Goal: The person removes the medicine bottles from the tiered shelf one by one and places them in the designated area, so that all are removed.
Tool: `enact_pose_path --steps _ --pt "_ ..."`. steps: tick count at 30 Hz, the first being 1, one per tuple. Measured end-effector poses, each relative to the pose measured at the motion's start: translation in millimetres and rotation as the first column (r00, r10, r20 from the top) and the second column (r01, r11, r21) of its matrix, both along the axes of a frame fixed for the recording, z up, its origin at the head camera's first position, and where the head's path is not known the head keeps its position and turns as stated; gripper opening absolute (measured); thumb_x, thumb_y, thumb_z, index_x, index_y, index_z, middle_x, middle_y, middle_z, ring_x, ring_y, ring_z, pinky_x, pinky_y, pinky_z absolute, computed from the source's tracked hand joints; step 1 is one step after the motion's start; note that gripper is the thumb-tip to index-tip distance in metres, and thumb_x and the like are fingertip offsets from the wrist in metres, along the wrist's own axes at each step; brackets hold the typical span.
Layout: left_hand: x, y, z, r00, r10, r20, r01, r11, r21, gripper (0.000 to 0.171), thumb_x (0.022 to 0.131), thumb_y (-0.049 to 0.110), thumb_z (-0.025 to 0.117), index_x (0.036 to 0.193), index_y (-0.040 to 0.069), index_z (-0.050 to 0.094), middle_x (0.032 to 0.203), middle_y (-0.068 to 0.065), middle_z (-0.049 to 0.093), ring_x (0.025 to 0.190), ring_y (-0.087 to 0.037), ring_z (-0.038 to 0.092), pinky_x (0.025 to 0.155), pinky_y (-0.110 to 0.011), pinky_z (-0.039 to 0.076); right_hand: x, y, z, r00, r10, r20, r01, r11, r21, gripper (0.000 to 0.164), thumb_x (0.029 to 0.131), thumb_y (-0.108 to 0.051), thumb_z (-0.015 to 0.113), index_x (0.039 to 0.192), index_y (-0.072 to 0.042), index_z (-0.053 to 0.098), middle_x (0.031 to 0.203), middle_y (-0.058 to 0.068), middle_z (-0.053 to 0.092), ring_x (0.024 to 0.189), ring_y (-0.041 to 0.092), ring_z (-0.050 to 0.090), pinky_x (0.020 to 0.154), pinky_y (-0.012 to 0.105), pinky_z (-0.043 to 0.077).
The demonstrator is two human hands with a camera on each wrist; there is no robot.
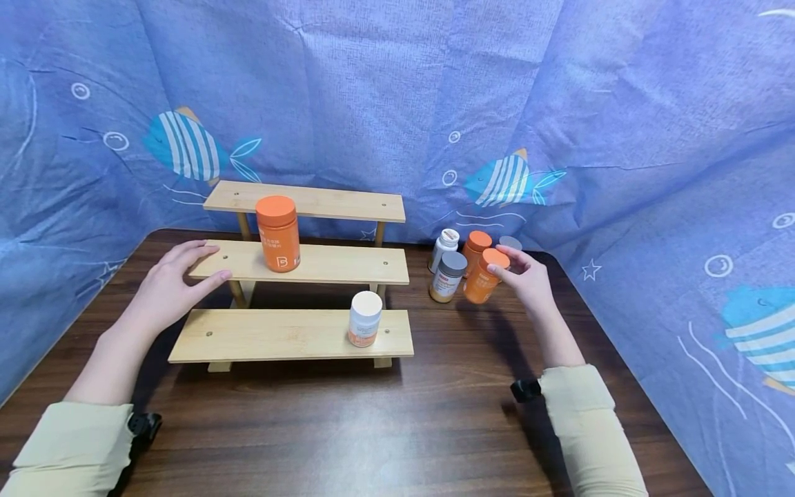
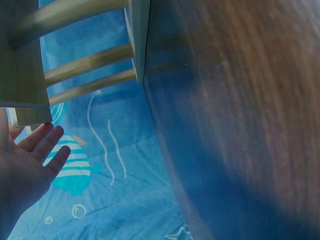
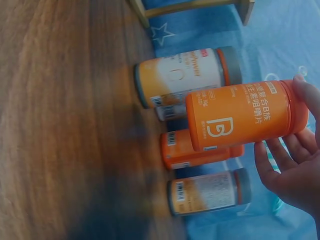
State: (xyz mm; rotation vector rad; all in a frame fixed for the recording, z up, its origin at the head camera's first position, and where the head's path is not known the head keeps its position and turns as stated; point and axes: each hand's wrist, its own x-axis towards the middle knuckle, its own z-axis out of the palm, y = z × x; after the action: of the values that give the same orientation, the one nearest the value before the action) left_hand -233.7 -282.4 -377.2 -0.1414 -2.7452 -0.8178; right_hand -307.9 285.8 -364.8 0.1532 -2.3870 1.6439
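An orange vitamin bottle (image 1: 482, 285) is gripped near its lid by my right hand (image 1: 529, 281). In the right wrist view, this bottle (image 3: 235, 119) is lifted off the table, thumb and fingertips round its cap. At the left end of the wooden three-step shelf (image 1: 261, 336), my left hand (image 1: 166, 290) has its fingers extended by the middle step. The left wrist view shows those fingertips (image 2: 59, 156) beside the board's end; firm contact is unclear. A larger-looking orange bottle (image 1: 279, 238) stands on the middle step, and a white bottle (image 1: 364, 322) on the lowest.
Beside the held bottle stand a grey-capped bottle (image 1: 446, 281), a white-capped bottle (image 1: 445, 247), another orange bottle (image 1: 475, 247) and a partly hidden grey-capped one (image 1: 511, 242). Blue fish-print cloth (image 1: 385, 103) hangs behind the dark wooden table (image 1: 348, 421).
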Motion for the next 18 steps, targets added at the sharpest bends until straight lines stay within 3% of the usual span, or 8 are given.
enact_pose_path --steps 8,12,15,18 --pt "0.0 1 -0.7 1.000 -0.011 -0.006 0.011 1.000 0.011 0.070 0.088 0.050 0.060 0.139 0.004 0.044 0.147 -0.026 0.031 0.133 -0.050 0.025 0.097 -0.070 0.023 -9.7 1 -20.5 0.999 -0.038 0.026 0.037 0.999 0.036 0.060 0.079 -0.028 0.077 0.131 -0.007 0.056 0.113 0.000 0.062 0.094 0.006 0.057 0.072 0.012 0.048" --pt "-0.1 0 -1.5 1.000 -0.011 -0.011 0.011 1.000 0.013 0.069 0.088 0.049 0.060 0.138 0.004 0.045 0.146 -0.026 0.031 0.133 -0.050 0.025 0.097 -0.070 0.023 -4.7 -6 -13.8 0.998 -0.039 0.046 0.037 0.999 0.032 0.058 0.081 -0.023 0.076 0.131 -0.004 0.055 0.124 0.013 0.059 0.101 0.008 0.054 0.075 0.011 0.046" --pt "-0.1 -1 -1.7 1.000 -0.012 -0.011 0.012 1.000 0.014 0.069 0.088 0.049 0.061 0.138 0.004 0.045 0.146 -0.025 0.032 0.133 -0.049 0.026 0.097 -0.070 0.023 -7.1 -7 -16.8 0.997 -0.041 0.058 0.040 0.999 0.030 0.057 0.081 -0.022 0.075 0.132 -0.004 0.055 0.128 0.017 0.057 0.102 0.007 0.053 0.076 0.010 0.044" --pt "0.2 -1 -1.5 1.000 -0.010 -0.010 0.010 1.000 0.013 0.069 0.087 0.049 0.062 0.138 0.005 0.045 0.146 -0.025 0.032 0.133 -0.049 0.026 0.098 -0.070 0.023 -16.9 -2 -31.0 0.997 -0.049 0.052 0.048 0.999 0.022 0.058 0.080 -0.025 0.076 0.132 -0.007 0.056 0.130 0.014 0.057 0.102 0.003 0.052 0.078 0.009 0.043"
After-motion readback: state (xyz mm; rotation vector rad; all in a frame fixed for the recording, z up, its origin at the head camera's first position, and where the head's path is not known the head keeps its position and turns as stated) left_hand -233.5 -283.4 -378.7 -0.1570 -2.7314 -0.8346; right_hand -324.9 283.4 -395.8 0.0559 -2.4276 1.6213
